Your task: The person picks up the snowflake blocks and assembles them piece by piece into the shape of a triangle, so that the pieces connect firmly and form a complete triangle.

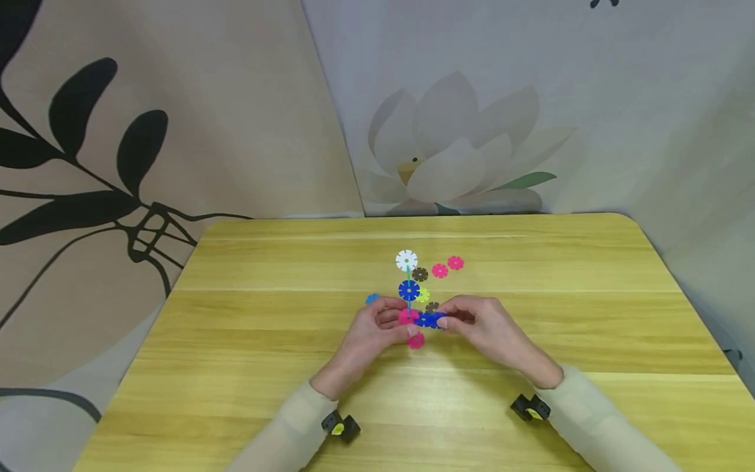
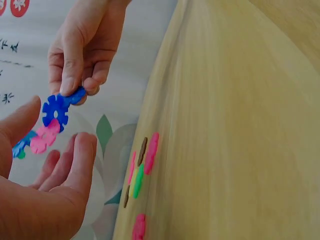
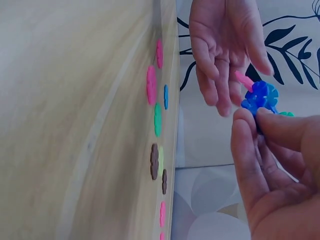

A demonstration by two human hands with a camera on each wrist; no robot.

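Observation:
My right hand (image 1: 486, 328) pinches a blue notched disc (image 2: 76, 95) between thumb and fingers. That disc joins a second blue disc (image 2: 55, 111), which is linked to a pink disc (image 2: 45, 136). In the head view the chain runs on from the pink disc through an edge-on light blue piece, another blue disc (image 1: 409, 290) and an edge-on green piece (image 1: 408, 274) to a white disc (image 1: 406, 260). My left hand (image 2: 55, 195) is beside the pink disc, its thumb and fingers spread apart around it. The chain is held up above the table.
Loose notched discs lie on the wooden table (image 1: 283, 341): several pink ones (image 1: 439, 270), brown ones (image 1: 420, 274), a yellow one (image 1: 423, 295), a light blue one (image 1: 373, 298) and a green one (image 3: 157, 120). A patterned wall covering (image 1: 265, 118) stands behind the table.

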